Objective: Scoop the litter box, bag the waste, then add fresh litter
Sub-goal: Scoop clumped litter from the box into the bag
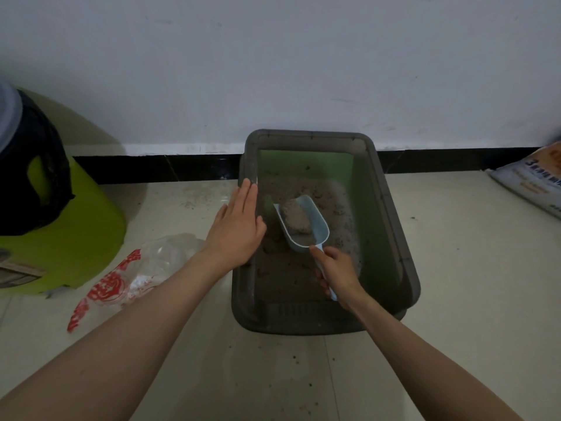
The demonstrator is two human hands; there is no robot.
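Two hands work at the litter box on the floor. Right hand fingers wrap the blue scoop, which holds a clump over the litter. Left hand lies flat on the rim, fingers straight together.

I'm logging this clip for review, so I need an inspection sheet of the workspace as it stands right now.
Surface: pale tiled floor, dotted with scattered litter grains.
Job's things: grey litter box against the wall; blue scoop loaded with a clump; plastic bag lying flat, left of the box; litter sack at the right edge.
Clutter: green bin with a dark liner, far left.
Grippers: left hand flat on the box's left rim; right hand holds the scoop handle.
Cables: nothing seen.
Surroundings: white wall, black skirting.
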